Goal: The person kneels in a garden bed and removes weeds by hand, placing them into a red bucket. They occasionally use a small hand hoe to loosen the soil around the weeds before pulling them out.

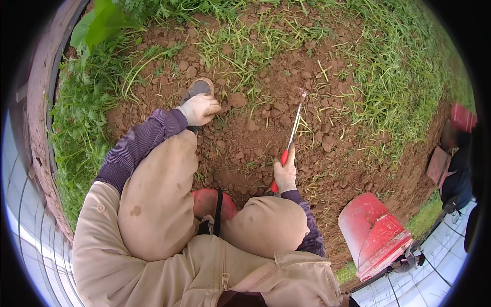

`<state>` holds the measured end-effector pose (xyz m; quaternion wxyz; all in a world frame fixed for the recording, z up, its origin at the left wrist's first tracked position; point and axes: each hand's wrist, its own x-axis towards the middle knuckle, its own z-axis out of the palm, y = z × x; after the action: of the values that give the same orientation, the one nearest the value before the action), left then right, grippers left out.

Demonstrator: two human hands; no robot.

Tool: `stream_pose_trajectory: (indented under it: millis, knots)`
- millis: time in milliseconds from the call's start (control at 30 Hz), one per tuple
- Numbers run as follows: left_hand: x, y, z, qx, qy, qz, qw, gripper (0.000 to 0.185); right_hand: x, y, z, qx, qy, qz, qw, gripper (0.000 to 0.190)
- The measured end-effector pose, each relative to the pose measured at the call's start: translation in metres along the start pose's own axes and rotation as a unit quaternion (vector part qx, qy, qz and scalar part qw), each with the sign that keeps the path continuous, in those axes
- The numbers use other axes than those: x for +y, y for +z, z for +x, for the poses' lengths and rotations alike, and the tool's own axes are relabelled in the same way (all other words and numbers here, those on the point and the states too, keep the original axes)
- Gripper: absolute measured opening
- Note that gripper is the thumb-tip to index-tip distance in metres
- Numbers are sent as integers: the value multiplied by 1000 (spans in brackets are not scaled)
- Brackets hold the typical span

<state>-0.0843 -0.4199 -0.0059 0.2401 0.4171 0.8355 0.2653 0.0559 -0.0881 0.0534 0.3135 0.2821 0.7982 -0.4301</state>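
Note:
My right hand (285, 172), in a pale, soiled glove, is closed around the red handle of a hand hoe (295, 124). The hoe's thin metal shaft points away from me, and its small head touches the loose brown soil (245, 142). Beside the dark shoe (197, 90) on my left foot is my gloved left hand (201, 109), low over the ground with curled fingers. Whether anything is inside those fingers is hidden. Clods and cut green stems lie in the soil between my hands.
Leafy green plants (82, 126) grow along the left edging board (42, 126). Cut greens (391, 76) cover the ground at right. A red bucket (374, 234) lies tilted at lower right. Beneath me is a red rounded object with a black strap (213, 205). Another person (458, 172) is at far right.

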Motion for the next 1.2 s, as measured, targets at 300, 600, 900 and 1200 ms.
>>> stream_pose_trajectory:
  millis: [300,600,900,1200]
  knots:
    - [-2,-4,16,-5,9,8,1000,32,-102,-70,132,187,-106,90,972,72]
    - [-6,-4,5,16,17,-2,1000,32,3,-19,18,-13,-100,25,995,71]
    - [-5,2,14,34,23,20,999,32,-69,-18,117,111,-129,-106,980,75]
    - [-3,-2,8,2,3,6,1000,31,-29,-24,70,66,-146,178,971,72]
